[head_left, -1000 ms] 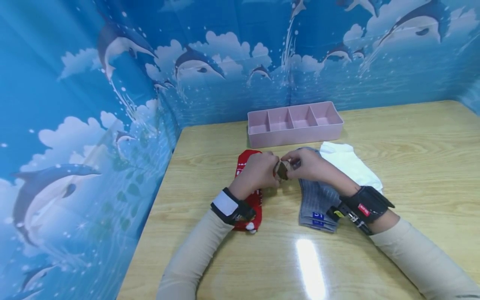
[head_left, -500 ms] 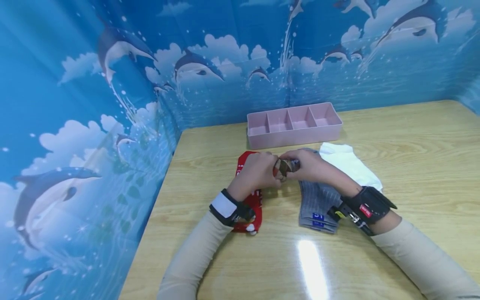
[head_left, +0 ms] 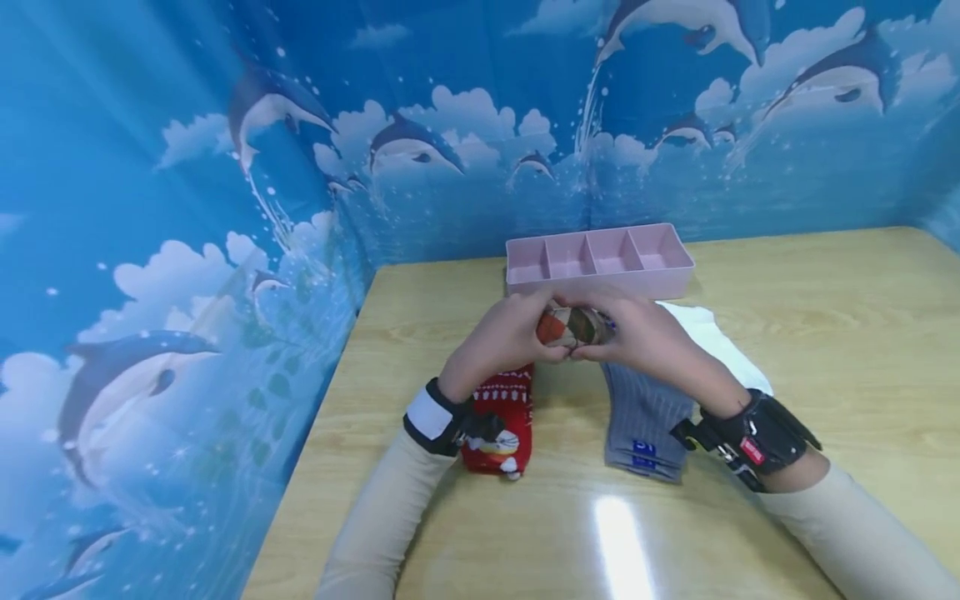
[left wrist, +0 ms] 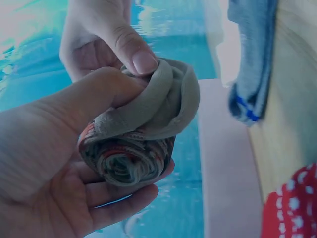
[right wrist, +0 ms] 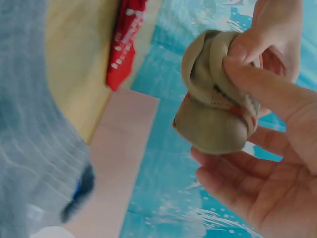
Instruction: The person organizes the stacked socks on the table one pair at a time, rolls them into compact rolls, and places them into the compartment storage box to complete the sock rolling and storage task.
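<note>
A rolled-up pair of socks (head_left: 573, 327), patterned in orange, green and beige, is held between both hands. My left hand (head_left: 504, 337) grips its left end, and my right hand (head_left: 647, 332) grips the right. In the left wrist view the coiled layers of the sock roll (left wrist: 131, 163) face the camera, with a beige cuff folded loosely above them and both thumbs at that cuff. The right wrist view shows the smooth beige end of the roll (right wrist: 213, 126), fingers beneath it and thumbs at the cuff.
Red patterned socks (head_left: 504, 417) lie below the left forearm. Grey ribbed socks (head_left: 645, 417) lie under the right hand, with white socks (head_left: 712, 342) beyond them. Behind the hands stands a pink four-slot box (head_left: 652, 285), against a dolphin-print curtain (head_left: 420, 200).
Both hands have lifted the sock roll toward the box and now overlap its front in the head view. More of the roll's pattern shows between the fingers. The head view has tilted slightly.
</note>
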A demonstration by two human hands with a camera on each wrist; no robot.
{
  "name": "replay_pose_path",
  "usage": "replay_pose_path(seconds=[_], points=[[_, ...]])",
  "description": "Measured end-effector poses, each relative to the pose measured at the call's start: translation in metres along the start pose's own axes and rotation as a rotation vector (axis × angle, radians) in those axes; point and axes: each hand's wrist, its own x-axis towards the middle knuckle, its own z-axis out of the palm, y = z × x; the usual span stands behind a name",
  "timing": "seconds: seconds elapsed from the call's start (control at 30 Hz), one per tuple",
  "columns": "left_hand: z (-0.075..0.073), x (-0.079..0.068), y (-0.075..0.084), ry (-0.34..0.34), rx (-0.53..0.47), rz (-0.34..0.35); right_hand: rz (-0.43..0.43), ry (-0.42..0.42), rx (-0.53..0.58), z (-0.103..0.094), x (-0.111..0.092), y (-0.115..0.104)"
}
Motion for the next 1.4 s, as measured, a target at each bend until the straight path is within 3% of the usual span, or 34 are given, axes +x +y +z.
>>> replay_pose_path(seconds=[0.27,0.47,0.6,0.67,0.77,0.93,1.03,1.17,1.27,1.4], points=[[-0.02,-0.008,0.004,0.01,-0.162,0.105,-0.088,-0.003,0.137,-0.02,-0.001,-0.005],[-0.043,0.0,-0.001,0.006,-0.208,0.176,-0.23,-0.02,0.079,-0.04,0.017,-0.012],[-0.062,0.013,-0.006,0.023,-0.25,0.17,-0.291,0.063,-0.011,-0.054,0.036,-0.01],[-0.071,0.022,-0.012,0.063,-0.287,0.113,-0.277,0.123,-0.023,-0.06,0.047,-0.009],[-0.079,0.037,-0.027,0.153,-0.4,-0.015,-0.179,0.177,0.0,-0.066,0.064,-0.01],[-0.071,0.06,-0.057,0.29,-0.53,-0.267,-0.015,0.166,-0.015,-0.063,0.098,-0.007],[-0.056,0.07,-0.076,0.318,-0.457,-0.436,0.042,0.137,-0.031,-0.053,0.119,-0.001],[-0.028,0.081,-0.098,0.257,-0.317,-0.617,0.092,0.107,-0.08,-0.029,0.137,0.009],[-0.009,0.085,-0.108,0.211,-0.261,-0.698,0.106,0.097,-0.148,-0.008,0.144,0.016],[0.006,0.086,-0.109,0.258,-0.228,-0.755,0.128,0.092,-0.206,0.014,0.148,0.024]])
